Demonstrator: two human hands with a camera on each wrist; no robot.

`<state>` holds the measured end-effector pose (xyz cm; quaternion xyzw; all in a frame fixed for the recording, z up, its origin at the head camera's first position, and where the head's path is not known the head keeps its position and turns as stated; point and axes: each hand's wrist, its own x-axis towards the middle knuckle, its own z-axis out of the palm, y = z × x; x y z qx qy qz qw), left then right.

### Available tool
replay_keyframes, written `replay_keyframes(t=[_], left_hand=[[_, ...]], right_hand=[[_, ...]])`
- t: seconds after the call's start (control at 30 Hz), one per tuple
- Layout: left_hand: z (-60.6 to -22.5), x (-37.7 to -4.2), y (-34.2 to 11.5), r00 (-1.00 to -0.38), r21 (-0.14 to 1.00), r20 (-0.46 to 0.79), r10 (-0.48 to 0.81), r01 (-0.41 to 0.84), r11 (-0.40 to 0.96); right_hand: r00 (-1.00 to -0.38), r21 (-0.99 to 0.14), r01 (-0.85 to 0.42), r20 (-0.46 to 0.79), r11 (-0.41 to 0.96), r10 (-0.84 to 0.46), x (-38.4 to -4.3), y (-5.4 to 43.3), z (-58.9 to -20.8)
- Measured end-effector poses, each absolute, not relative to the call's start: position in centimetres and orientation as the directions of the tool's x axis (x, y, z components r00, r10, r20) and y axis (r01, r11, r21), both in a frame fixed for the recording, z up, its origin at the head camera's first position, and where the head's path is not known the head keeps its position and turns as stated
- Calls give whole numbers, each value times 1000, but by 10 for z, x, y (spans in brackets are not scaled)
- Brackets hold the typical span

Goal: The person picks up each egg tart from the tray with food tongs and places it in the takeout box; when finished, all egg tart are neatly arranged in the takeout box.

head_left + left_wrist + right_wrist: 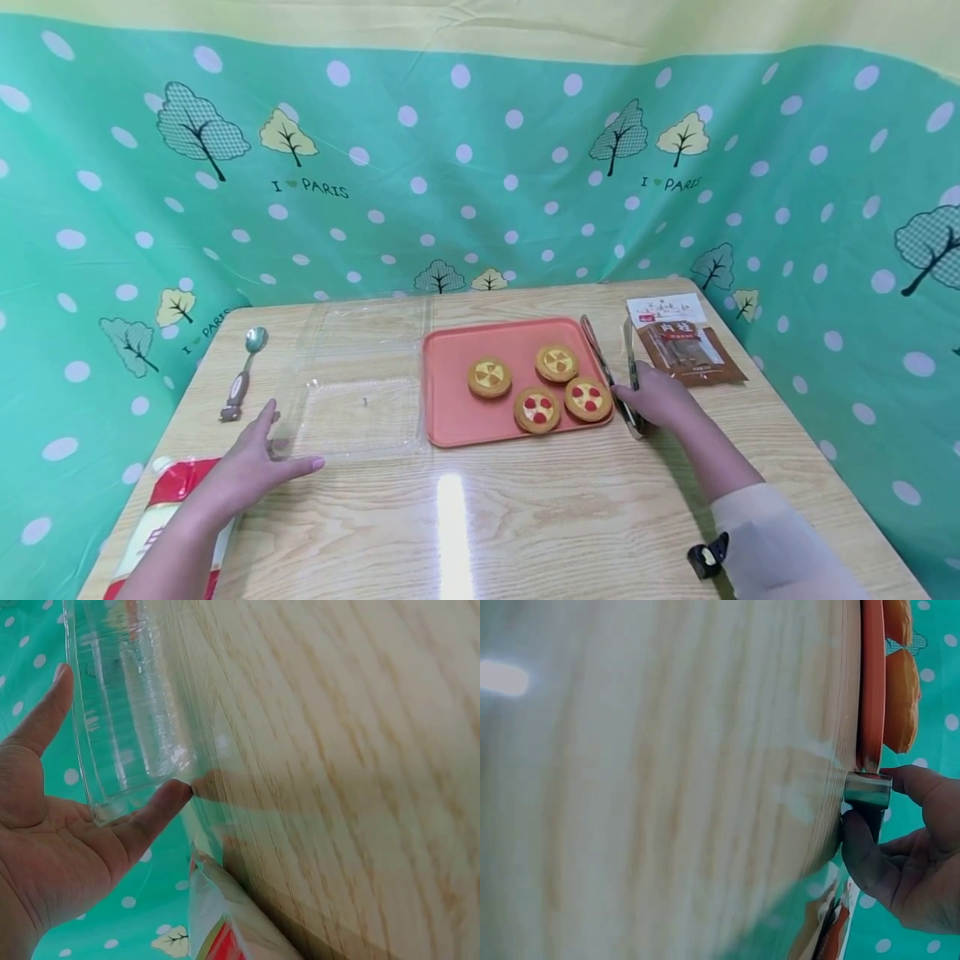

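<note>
My left hand (pixel 251 467), fingers and thumb spread, is at the near left corner of a clear plastic clamshell container (pixel 363 421) with its lid folded back. In the left wrist view its fingertips are right at the container's lower edge. The right hand (pixel 660 398) holds metal tongs (pixel 597 350) between thumb and fingers, their two arms apart and pointing away from me. The tongs lie along the right edge of a coral-red tray (pixel 457 417). Several egg tarts sit on the tray's right part, including one with red topping (pixel 537 410) and one with yellow pieces (pixel 490 377).
Beyond the right hand lies a brown and white food packet (pixel 686 342). A spoon (pixel 238 385) with a decorated handle is at the far left. Under the left forearm lies a red and white pouch (pixel 180 483). A dotted green curtain (pixel 465 208) walls the table.
</note>
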<state>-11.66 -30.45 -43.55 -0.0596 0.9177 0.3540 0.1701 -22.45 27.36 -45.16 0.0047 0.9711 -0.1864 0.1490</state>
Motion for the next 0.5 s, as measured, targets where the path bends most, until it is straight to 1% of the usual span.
replay_keyframes(t=[0.13, 0.23, 0.5], left_hand=[[-435, -117, -304, -936, 635, -352, 11, -230, 737], [-436, -117, -303, -937, 643, -349, 11, -230, 730], [-435, -116, -303, -938, 643, -347, 12, -229, 731]], right_hand=[[-949, -343, 85, -314, 936, -29, -227, 274, -450], [-938, -359, 127, -347, 925, -6, -228, 275, -447], [-948, -372, 132, -319, 919, 7, -234, 286, -432]])
